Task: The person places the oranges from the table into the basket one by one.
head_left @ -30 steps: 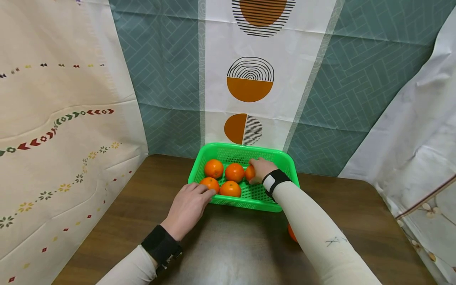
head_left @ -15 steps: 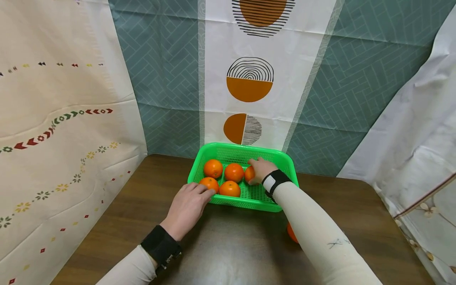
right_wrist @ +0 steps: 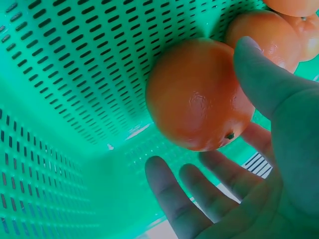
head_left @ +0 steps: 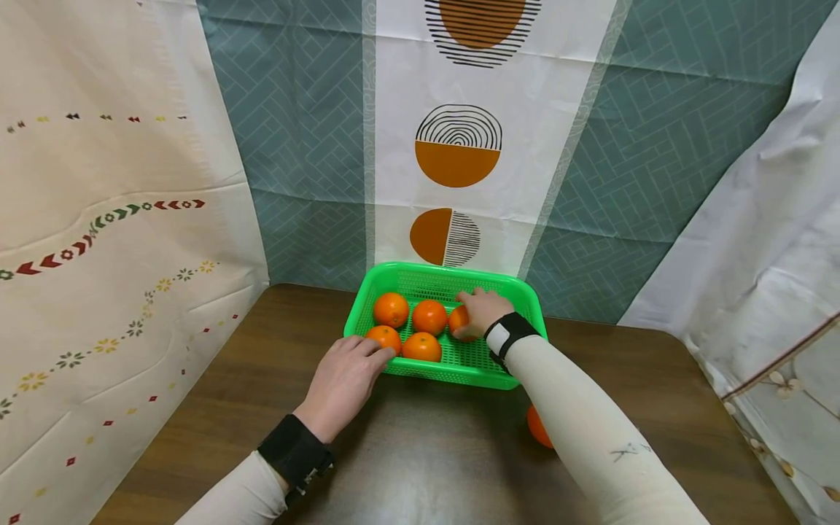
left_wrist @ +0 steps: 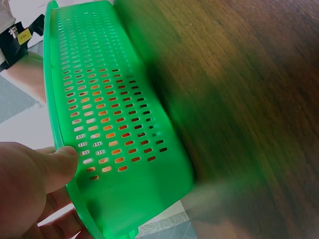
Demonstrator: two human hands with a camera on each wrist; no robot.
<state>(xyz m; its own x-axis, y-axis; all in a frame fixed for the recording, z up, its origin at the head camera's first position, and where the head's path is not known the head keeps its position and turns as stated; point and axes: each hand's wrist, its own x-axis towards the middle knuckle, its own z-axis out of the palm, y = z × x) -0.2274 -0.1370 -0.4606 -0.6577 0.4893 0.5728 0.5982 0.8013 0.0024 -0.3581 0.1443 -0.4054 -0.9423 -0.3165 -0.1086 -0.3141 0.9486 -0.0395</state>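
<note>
A green plastic basket [head_left: 453, 371] with perforated walls stands on the table against the back cloth. At its front left corner my left hand [head_left: 344, 379] holds the rim; in the left wrist view the thumb [left_wrist: 64, 162] presses the outer wall and the fingers go behind the rim. My right hand [head_left: 484, 310] is inside the basket around an orange [right_wrist: 194, 99]. In the right wrist view its thumb lies over the orange, while the nearer fingers [right_wrist: 167, 186] stand relaxed, apart from the fruit. Several more oranges [head_left: 429, 318] sit in the basket's left half.
Another orange [head_left: 538, 427] lies on the wooden table [head_left: 433, 452], partly hidden by my right forearm. A patterned cloth [head_left: 308, 182] hangs right behind the basket. Pale cloths border the table at left and right.
The right fingers have loosened slightly around the orange, and more of it shows. Both hands and the basket stay in nearly the same place; the head view has shifted slightly.
</note>
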